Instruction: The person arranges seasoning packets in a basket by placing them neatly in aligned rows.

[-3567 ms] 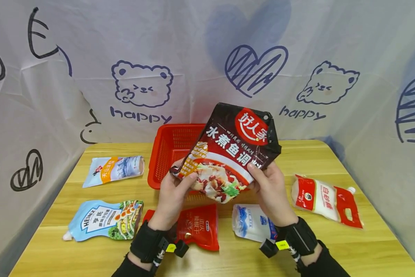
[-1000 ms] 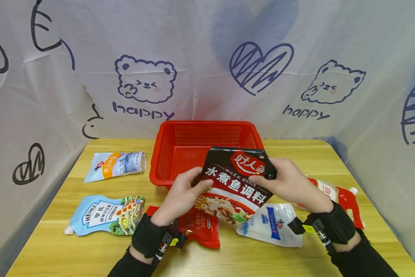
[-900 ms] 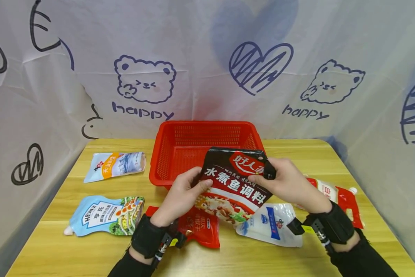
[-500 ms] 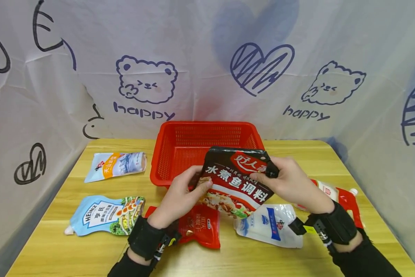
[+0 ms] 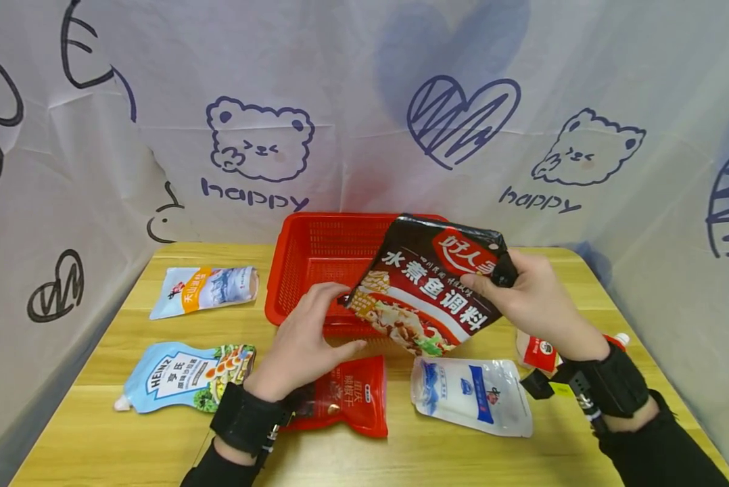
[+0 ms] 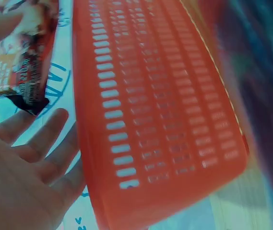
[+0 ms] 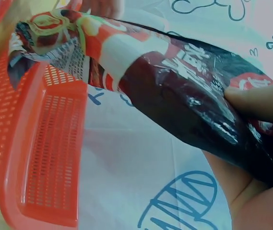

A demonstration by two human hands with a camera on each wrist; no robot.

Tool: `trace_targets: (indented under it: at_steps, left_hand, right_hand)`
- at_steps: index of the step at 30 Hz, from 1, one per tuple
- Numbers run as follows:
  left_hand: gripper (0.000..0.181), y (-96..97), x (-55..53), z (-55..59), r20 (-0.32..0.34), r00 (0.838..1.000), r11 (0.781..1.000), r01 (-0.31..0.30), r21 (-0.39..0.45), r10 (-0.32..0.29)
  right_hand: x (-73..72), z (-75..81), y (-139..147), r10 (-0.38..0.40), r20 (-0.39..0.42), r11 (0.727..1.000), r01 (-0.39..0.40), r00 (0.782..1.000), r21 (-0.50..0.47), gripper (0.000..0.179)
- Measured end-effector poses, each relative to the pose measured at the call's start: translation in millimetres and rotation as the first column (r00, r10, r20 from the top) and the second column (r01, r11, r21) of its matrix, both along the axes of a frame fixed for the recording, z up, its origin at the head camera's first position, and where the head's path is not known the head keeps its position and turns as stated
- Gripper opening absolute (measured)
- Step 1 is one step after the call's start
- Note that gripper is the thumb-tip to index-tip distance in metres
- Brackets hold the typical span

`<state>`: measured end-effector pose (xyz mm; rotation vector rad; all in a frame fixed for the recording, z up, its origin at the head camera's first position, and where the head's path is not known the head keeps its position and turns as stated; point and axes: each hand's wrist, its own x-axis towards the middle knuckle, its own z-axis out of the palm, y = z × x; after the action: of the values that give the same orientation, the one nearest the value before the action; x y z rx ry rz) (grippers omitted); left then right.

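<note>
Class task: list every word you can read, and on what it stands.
"好人家": held packet
"水煮鱼调料": held packet
"HEINZ": blue pouch
"亨氏": blue pouch
"happy", twice: cloth backdrop
"天山": orange-banded packet, remaining characters unclear
"辣椒干": red packet
Other print: too small, blurred or covered.

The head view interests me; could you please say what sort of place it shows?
Probably a staged recording booth: a doodled white cloth hangs behind and beside a wood-grain table, and two black wristbands are worn.
</note>
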<state>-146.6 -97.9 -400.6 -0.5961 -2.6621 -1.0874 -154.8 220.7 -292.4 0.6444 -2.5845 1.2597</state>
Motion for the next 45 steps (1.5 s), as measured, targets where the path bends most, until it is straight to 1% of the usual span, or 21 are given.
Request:
trace_targets:
  at_steps: [3, 5, 7, 10, 14, 16, 18, 21, 24, 27, 29, 33, 38, 41, 45]
  left_hand:
    - [0.086, -1.3, -2.2, -2.6, -0.013, 0.999, 0.997, -0.03, -0.072, 0.029]
    - [0.088, -1.8, -3.7, -4.5, -0.033, 0.998, 0.994, -0.048, -0.097, 0.045]
    - [0.086, -2.4, -4.7, -6.2, -0.056, 0.997, 0.991, -0.065, -0.113, 0.059]
    - [0.074, -3.5, -5.7, -8.4, -0.09, 0.994, 0.987, -0.072, -0.144, 0.059]
    - [0.046, -4.2, -6.4, -10.5, -0.132, 0.99, 0.981, -0.064, -0.185, 0.039]
    - [0.035, -4.3, -6.9, -11.2, -0.141, 0.99, 0.979, -0.058, -0.195, 0.03]
    - [0.029, -4.5, -7.2, -11.9, -0.146, 0.989, 0.979, -0.052, -0.199, 0.023]
    - [0.026, -4.5, -7.7, -12.5, -0.14, 0.99, 0.979, -0.046, -0.198, 0.018]
    - [0.026, -4.5, -7.6, -12.9, -0.138, 0.99, 0.98, -0.046, -0.194, 0.02]
    - [0.026, -4.6, -7.7, -13.1, -0.134, 0.991, 0.98, -0.047, -0.193, 0.021]
    - [0.026, -4.8, -8.0, -13.5, -0.131, 0.991, 0.98, -0.046, -0.194, 0.021]
    - [0.027, -4.8, -7.4, -13.1, -0.123, 0.992, 0.979, -0.05, -0.198, 0.026]
    - [0.028, -4.8, -7.1, -12.1, -0.113, 0.993, 0.976, -0.058, -0.208, 0.035]
    - [0.028, -4.8, -7.2, -11.8, -0.109, 0.994, 0.976, -0.056, -0.211, 0.034]
    - [0.028, -4.5, -7.3, -11.5, -0.097, 0.995, 0.977, -0.051, -0.208, 0.031]
  right_hand:
    - [-2.4, 3.4, 1.1, -0.036, -0.003, 0.999, 0.036, 0.999, -0.005, 0.036]
    - [-4.6, 4.8, 1.6, -0.046, 0.01, 0.999, 0.046, 0.999, -0.01, 0.036]
    - [-7.4, 6.0, 1.8, -0.054, 0.022, 0.998, 0.055, 0.998, -0.014, 0.036]
    - [-11.9, 7.6, 1.9, -0.078, 0.03, 0.996, 0.079, 0.997, -0.035, 0.038]
    - [-19.6, 9.4, 2.0, -0.134, 0.035, 0.989, 0.136, 0.99, -0.052, 0.042]
    - [-24.4, 9.8, 2.4, -0.172, 0.048, 0.983, 0.175, 0.984, -0.048, 0.045]
    - [-30.0, 9.5, 2.7, -0.204, 0.076, 0.977, 0.207, 0.976, -0.045, 0.049]
    - [-38.2, 7.8, 2.7, -0.246, 0.114, 0.966, 0.253, 0.963, -0.053, 0.052]
    - [-47.9, 2.7, 2.5, -0.262, 0.139, 0.958, 0.275, 0.955, -0.086, 0.052]
    - [-58.0, -5.5, 2.8, -0.268, 0.142, 0.95, 0.285, 0.953, -0.124, 0.05]
    - [-64.0, -12.0, 2.4, -0.271, 0.148, 0.947, 0.292, 0.951, -0.137, 0.049]
    - [-73.3, -24.1, 0.8, -0.283, 0.184, 0.938, 0.312, 0.941, -0.151, 0.048]
    - [-83.2, -39.1, -2.2, -0.281, 0.231, 0.926, 0.327, 0.932, -0.191, 0.048]
    - [-87.3, -46.5, -2.6, -0.286, 0.271, 0.917, 0.344, 0.919, -0.202, 0.048]
    - [-90.9, -54.0, -3.5, -0.285, 0.322, 0.913, 0.358, 0.903, -0.196, 0.048]
